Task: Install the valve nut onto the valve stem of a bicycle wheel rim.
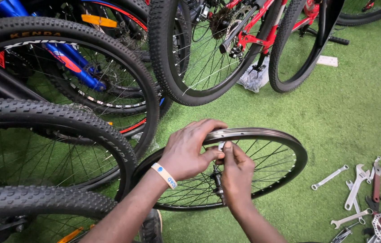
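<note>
— What are you holding?
— Your left hand [186,150] and right hand [237,173] pinch a small silver part [221,146] with fingertips pressed together, just above the hub of a bare bicycle rim [285,137] on the green turf [348,108].
— Around it?
— Spanners [355,189] toward the turf's right edge; tyred bike wheels [64,121] to the left.

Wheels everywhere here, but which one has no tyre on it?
The bare wheel under both hands, lying low on the green turf: only a shiny metal rim and spokes. Every other wheel wears a knobbly black tyre.
</note>
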